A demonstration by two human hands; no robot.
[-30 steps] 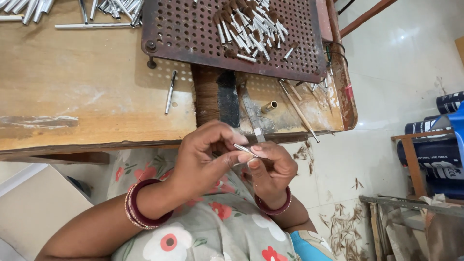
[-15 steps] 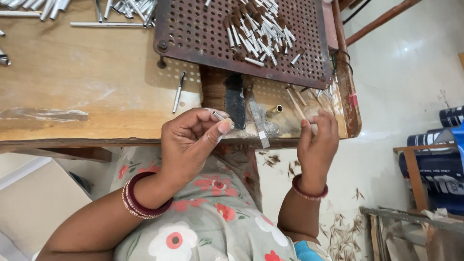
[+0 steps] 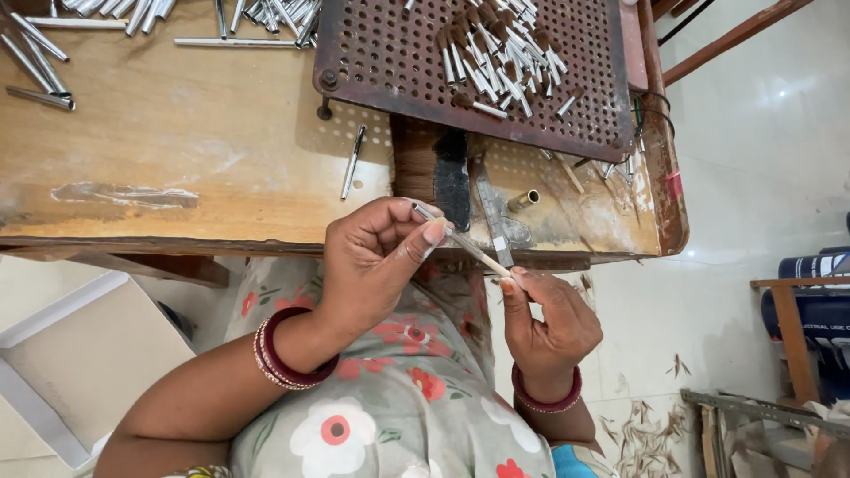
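Hidden/cut off: top edge crops the loose silver metal tubes (image 3: 177, 13); tip of the thin pale metal stick (image 3: 465, 243) covered by fingers at both ends; far end detail too small to tell; person's body cropped at bottom.
Left hand (image 3: 376, 257): curled, thumb and forefinger pressed together, pinching upper end of the stick; dark red bangles (image 3: 283, 363) on wrist.
Right hand (image 3: 549, 323): below-right of left, fingertips pinching lower end of the stick; red bangle at wrist.
Stick position: slanted between both hands, just off the front edge of the bench, over the lap.
Surface: worn wooden workbench (image 3: 177, 150), scuffed, pale smear at left; rusty brown perforated metal plate (image 3: 398, 62) on top, raised on small legs.
On plate: heap of short silver ferrules with dark bristle tips (image 3: 500, 57).
On bench: single short silver tube (image 3: 352, 161) beside plate; flat grey metal blade (image 3: 491, 208) and black brush-like strip (image 3: 452, 181) near centre; small brass tube (image 3: 524, 199) right of blade.
Room: pale glossy tiled floor (image 3: 761, 159); cut scraps (image 3: 646, 438) scattered lower right; wooden frame far right.
Packages: flat white open box (image 3: 62, 363) at lower left on floor; dark blue rolled packages (image 3: 819, 292) with pale labels at far right, partly cropped.
Clothing: grey garment with red and white flowers (image 3: 390, 416).
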